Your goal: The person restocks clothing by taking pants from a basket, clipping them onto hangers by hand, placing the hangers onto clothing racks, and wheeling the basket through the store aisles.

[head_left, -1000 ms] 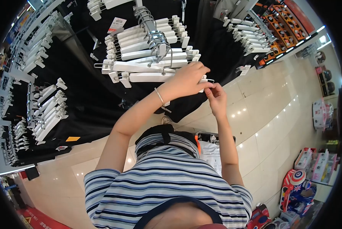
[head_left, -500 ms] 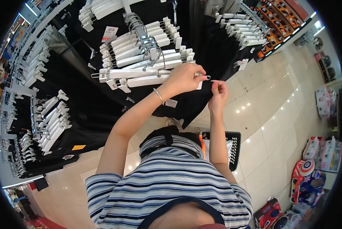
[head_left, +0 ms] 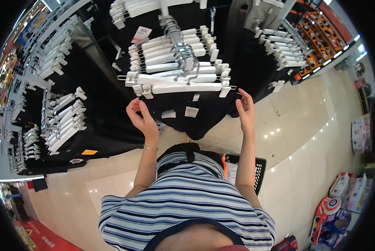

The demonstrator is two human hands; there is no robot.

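In the head view, moved the left hand (head_left: 145,119) away from the clip (head_left: 225,90) and over near the other end of the white hanger (head_left: 187,88), upper middle of the frame. Left the clip free of fingers. Had both hands open, with the right hand (head_left: 246,115) by the wire end (head_left: 235,87); could not tell if touching. Saw black cloth (head_left: 204,125) hanging below, with small white tags (head_left: 191,111).

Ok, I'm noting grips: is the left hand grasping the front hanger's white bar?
No, the left hand is below and left of the white bar, its fingers off it.
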